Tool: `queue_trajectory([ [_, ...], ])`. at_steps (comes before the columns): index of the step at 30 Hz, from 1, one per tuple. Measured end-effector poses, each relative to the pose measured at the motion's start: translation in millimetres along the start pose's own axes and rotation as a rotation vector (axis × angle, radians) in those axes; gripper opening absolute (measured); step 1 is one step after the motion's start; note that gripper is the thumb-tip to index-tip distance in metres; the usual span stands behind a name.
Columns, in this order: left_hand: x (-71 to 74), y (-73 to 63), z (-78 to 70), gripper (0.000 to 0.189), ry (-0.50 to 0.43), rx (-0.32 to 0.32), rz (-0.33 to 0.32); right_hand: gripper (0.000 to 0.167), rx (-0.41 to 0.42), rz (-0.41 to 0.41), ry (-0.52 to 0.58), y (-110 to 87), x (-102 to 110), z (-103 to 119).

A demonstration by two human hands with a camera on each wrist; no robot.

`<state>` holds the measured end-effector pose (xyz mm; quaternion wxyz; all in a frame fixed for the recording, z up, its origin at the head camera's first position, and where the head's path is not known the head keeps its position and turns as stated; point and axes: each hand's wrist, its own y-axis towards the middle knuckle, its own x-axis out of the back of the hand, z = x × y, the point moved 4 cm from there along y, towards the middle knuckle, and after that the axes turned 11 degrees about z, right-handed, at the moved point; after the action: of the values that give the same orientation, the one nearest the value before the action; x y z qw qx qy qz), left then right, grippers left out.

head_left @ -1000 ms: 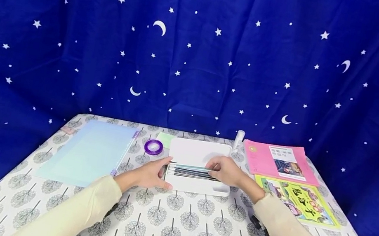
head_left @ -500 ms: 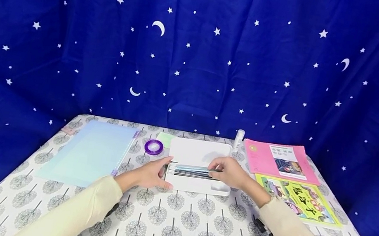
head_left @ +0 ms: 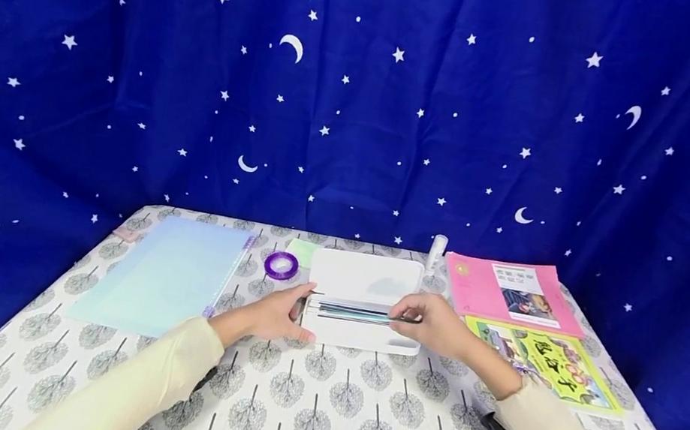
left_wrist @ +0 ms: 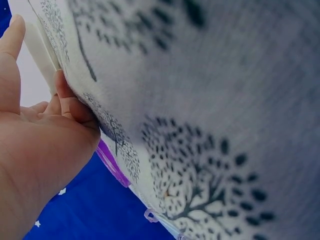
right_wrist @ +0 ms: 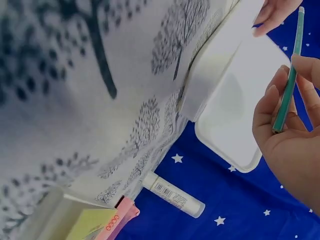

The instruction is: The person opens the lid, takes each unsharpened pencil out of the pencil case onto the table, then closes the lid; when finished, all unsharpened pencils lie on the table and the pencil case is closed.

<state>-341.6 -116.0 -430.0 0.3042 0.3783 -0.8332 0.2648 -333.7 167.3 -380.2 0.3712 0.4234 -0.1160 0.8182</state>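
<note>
A white pencil case (head_left: 345, 334) lies with its lid (head_left: 365, 278) raised at the back. Several dark pencils (head_left: 335, 312) lie lengthwise in its tray. My left hand (head_left: 270, 314) holds the case's left end, thumb near the front corner and fingers toward the hinge side. In the left wrist view those fingers (left_wrist: 75, 107) touch the side of the case. My right hand (head_left: 436, 327) pinches a green pencil (right_wrist: 287, 97) with a pale end, over the right part of the tray. The right palm partly hides the tray's right end.
A purple tape roll (head_left: 281, 265) and a light green paper (head_left: 301, 252) lie left of the lid. A bluish folder (head_left: 163, 276) is farther left. A white glue stick (head_left: 436, 254), a pink book (head_left: 476, 290) and a yellow book (head_left: 566, 370) are at right.
My right hand has moved right and slightly toward me, with the green pencil held over the tray. My left hand stays at the case's left end.
</note>
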Motion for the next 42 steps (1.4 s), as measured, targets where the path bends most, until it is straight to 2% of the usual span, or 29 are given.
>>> queue_trajectory([
  [5,1.6,-0.5,-3.0,0.107,0.008,-0.011,0.001,0.010,-0.041,0.043,0.078,-10.0,-5.0,5.7],
  [11,2.0,0.8,-1.6,0.108,0.022,-0.017,0.002,0.011,-0.022,0.069,0.114,-19.6,-11.8,13.8],
  [16,1.1,3.1,0.0,0.108,0.021,-0.022,0.009,0.006,-0.002,0.123,0.143,-26.9,-23.0,16.7],
  [22,0.4,2.5,0.5,0.110,0.006,-0.011,0.011,0.005,0.000,0.127,0.116,-26.7,-33.3,16.4],
  [29,1.6,1.6,1.4,0.109,0.006,-0.002,0.011,0.010,0.005,0.089,0.016,-26.2,-38.4,23.0],
  [34,1.3,2.1,0.9,0.109,0.013,-0.007,0.014,0.010,-0.017,0.069,0.005,-25.1,-40.3,22.0],
  [42,2.8,0.5,-0.8,0.107,0.001,-0.009,0.020,0.013,-0.034,0.085,-0.009,-20.6,-46.2,20.0],
])
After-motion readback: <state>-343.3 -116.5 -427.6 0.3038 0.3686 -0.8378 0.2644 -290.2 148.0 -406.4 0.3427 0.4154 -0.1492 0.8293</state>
